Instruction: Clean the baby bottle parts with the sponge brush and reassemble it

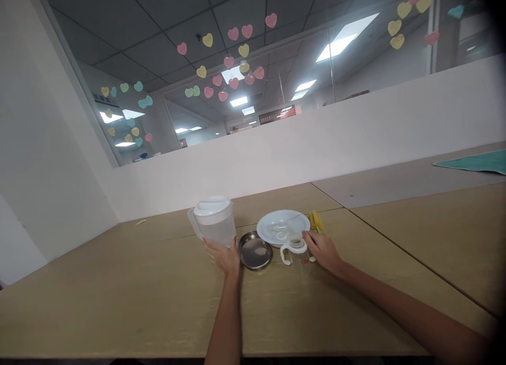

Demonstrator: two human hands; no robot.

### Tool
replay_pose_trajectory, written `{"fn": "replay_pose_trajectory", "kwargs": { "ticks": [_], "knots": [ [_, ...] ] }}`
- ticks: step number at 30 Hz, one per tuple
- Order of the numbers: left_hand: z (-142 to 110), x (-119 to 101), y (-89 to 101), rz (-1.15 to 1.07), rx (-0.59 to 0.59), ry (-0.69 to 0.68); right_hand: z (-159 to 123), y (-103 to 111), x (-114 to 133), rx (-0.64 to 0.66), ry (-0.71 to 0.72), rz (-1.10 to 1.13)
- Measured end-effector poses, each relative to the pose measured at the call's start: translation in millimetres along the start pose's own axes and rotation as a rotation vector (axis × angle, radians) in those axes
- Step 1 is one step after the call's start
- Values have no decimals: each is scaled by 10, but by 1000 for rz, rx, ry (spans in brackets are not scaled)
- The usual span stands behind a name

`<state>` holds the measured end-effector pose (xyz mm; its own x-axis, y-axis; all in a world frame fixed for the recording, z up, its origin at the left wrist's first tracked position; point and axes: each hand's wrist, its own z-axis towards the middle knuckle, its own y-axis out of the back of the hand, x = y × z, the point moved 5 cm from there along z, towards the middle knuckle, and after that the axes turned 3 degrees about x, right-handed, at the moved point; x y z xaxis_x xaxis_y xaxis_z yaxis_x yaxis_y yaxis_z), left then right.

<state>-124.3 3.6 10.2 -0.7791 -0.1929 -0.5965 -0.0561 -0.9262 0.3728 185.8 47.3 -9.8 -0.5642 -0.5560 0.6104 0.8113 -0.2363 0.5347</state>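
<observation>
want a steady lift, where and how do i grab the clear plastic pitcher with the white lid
Probably by the handle, with the left hand coming from the person's left: it juts out that way from the roughly upright pitcher.

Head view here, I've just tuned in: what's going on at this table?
A person has both hands on containers. The left hand is against the lower part of a translucent pitcher with a white lid. The right hand is at the rim side of a clear cup with white handles; its exact grip is unclear. A round, shiny metal dish lies between them, with a wide white plate just behind the cup.
</observation>
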Motion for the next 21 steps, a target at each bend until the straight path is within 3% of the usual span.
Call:
{"fn": "replay_pose_trajectory", "kwargs": {
  "ticks": [8, 11, 13, 15, 16, 18, 20, 21],
  "knots": [
    [37, 68, -22, -135, 14, 70, 2, -12, -49, 11, -107, 214],
    [19, -28, 102, -85, -64, 73, 44, 33, -135, -52, -183, 303],
    [-12, -247, 219, -66, -147, -72, 89, 87, -227, -95, -242, 262],
    [-60, -557, 259, -104, -130, -289, 140, 124, -317, -88, -279, 146],
    [-90, -729, 212, -122, -30, -401, 165, 128, -351, -59, -280, 70],
    [-178, -1038, -9, -83, 309, -557, 202, 105, -398, 33, -272, -104],
    [-275, -1215, -284, 49, 622, -558, 217, 74, -418, 115, -267, -257],
    [-307, -1273, -394, 82, 698, -543, 221, 64, -418, 141, -264, -314]
  ]
}}
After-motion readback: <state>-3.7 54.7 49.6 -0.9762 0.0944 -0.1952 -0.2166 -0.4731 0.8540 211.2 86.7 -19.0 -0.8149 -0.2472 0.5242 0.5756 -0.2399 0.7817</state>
